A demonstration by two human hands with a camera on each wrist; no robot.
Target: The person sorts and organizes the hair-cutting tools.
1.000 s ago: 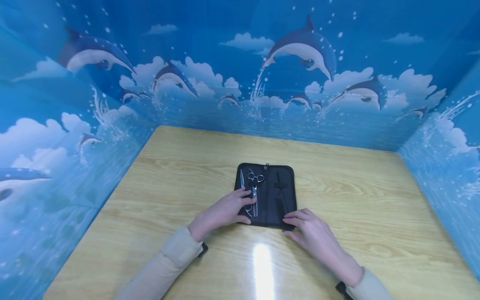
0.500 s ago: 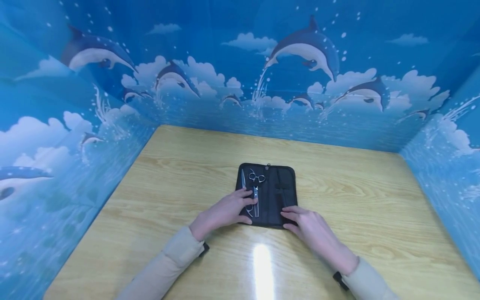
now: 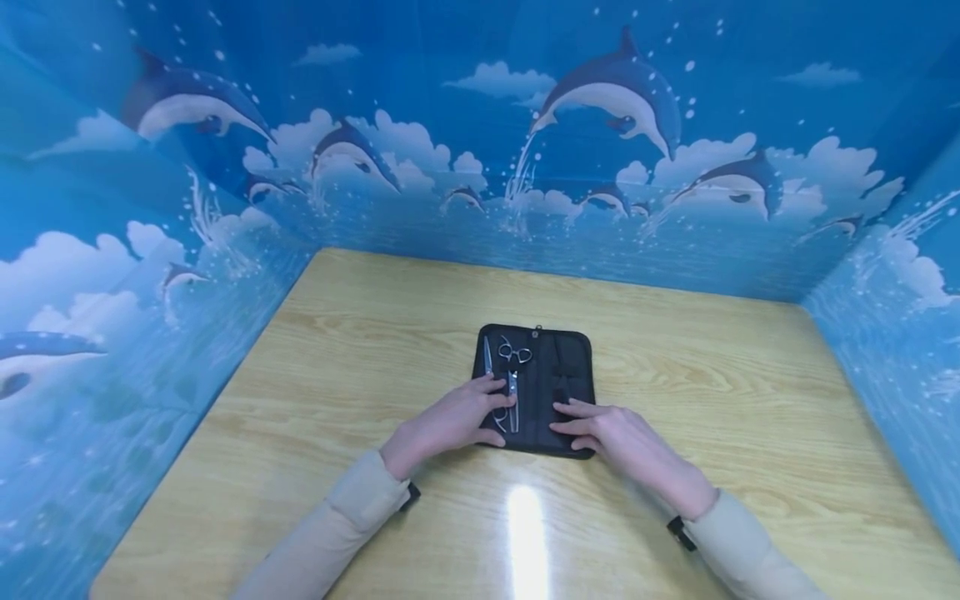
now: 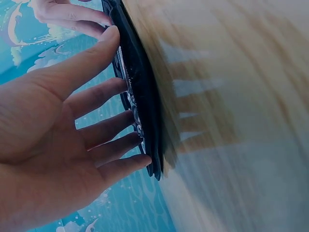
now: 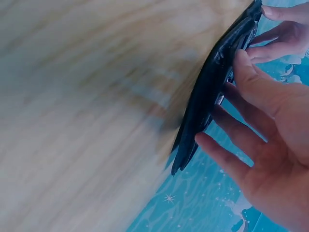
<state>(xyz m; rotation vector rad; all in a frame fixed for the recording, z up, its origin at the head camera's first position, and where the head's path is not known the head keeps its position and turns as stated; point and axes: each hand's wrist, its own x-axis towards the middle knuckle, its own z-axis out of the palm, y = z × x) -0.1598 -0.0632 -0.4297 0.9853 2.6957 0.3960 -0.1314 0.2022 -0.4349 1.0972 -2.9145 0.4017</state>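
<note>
Under the black case [image 3: 535, 396] we see a pale table [image 3: 360, 333]; around it, blue dolphin walls [image 3: 420, 58]. The case lies open, scissors [image 3: 514, 418] in its left half; our left hand [image 3: 453, 418] and right hand [image 3: 621, 436] touch it, fingers apart.

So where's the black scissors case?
In the head view, the black scissors case lies open on the wood-grain table, just right of centre, partly under the left hand and right hand.

Left fingers [image 3: 501, 402] cover middle of leftmost scissors [image 3: 488, 356].

Dolphin-print walls [image 3: 420, 67], wood-grain tabletop [image 3: 720, 392]
</note>
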